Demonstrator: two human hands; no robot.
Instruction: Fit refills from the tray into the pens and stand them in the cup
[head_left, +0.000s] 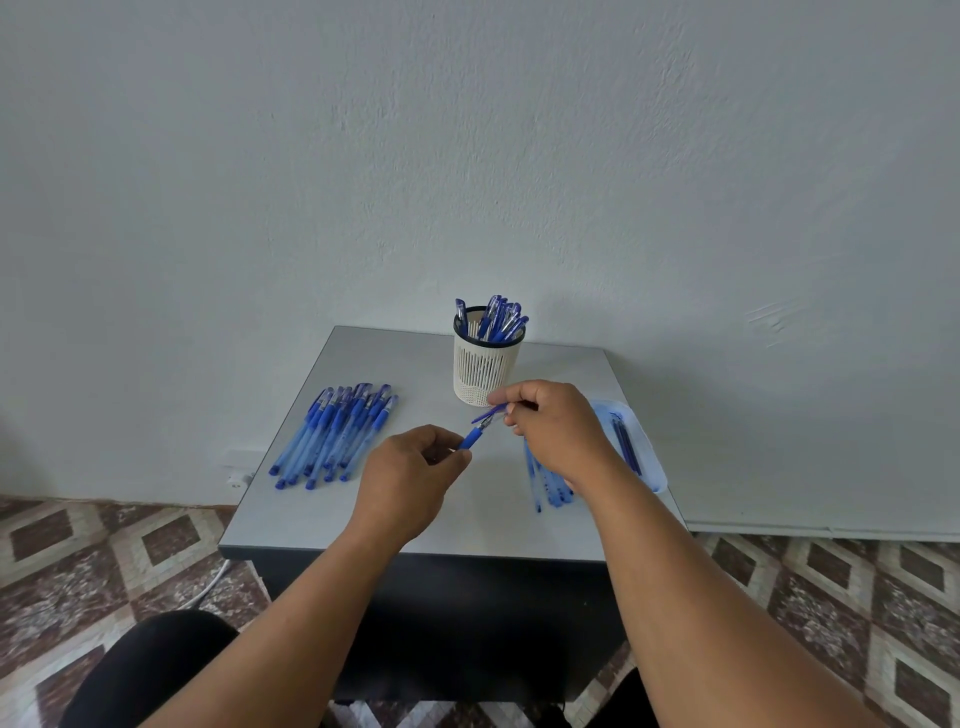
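Observation:
My left hand (410, 478) grips a blue pen (474, 437) by its barrel, the grip end and tip pointing up and right. My right hand (550, 426) pinches a blue cap (491, 413) just above the pen's tip. Behind them stands a white slotted cup (483, 371) holding several blue pens. A clear tray (649, 457) with dark refills (626, 441) lies at the right, partly hidden by my right wrist. Several pens (335, 434) lie in a pile at the left.
Several pale blue pen parts (548, 488) lie on the grey table (467, 525) under my right wrist. A white wall rises right behind the table. Patterned floor tiles surround it, and a white cable (210, 584) hangs at the left.

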